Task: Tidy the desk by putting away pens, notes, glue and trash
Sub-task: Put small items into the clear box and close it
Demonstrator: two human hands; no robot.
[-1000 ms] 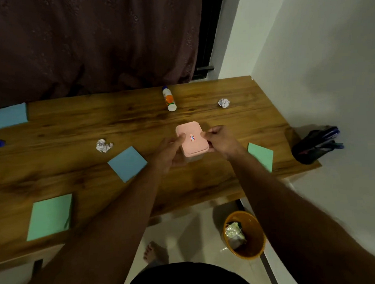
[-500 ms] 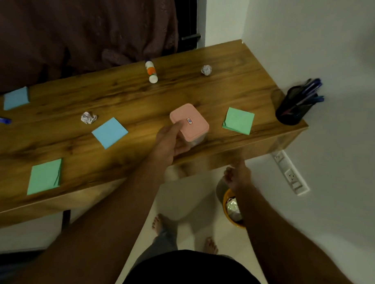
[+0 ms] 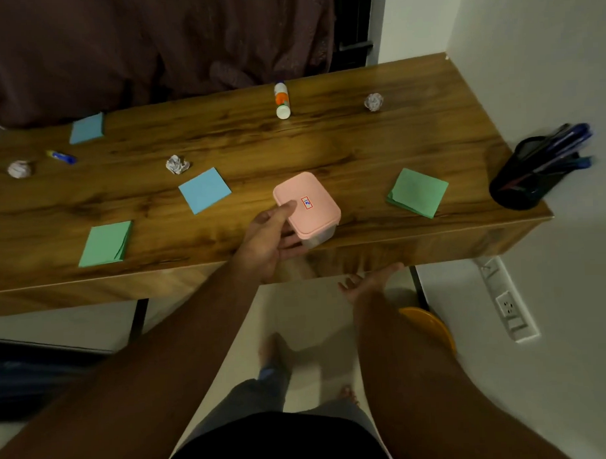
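My left hand [image 3: 269, 239] grips a clear box with a pink lid [image 3: 307, 203] near the front edge of the wooden desk [image 3: 326, 142]. My right hand [image 3: 367, 283] hangs below the desk edge, fingers apart and empty. Blue note pads [image 3: 204, 189] [image 3: 87, 128] and green note pads [image 3: 417, 192] [image 3: 106, 243] lie spread over the desk. A glue stick [image 3: 282, 100] lies at the back, a small blue tube [image 3: 61, 157] at the left. Crumpled paper balls [image 3: 177, 164] [image 3: 373, 101] [image 3: 19, 169] are scattered about. A black pen holder [image 3: 519, 180] with pens stands at the right corner.
An orange bin [image 3: 432, 326] sits on the floor under the desk's right end, partly hidden by my right arm. A white wall with a socket strip [image 3: 508, 306] runs along the right. A dark curtain [image 3: 151, 45] hangs behind the desk. My feet stand below.
My right hand left the pink-lidded box and dropped below the desk edge. The left hand keeps hold of the box. My view pulled back and lower.
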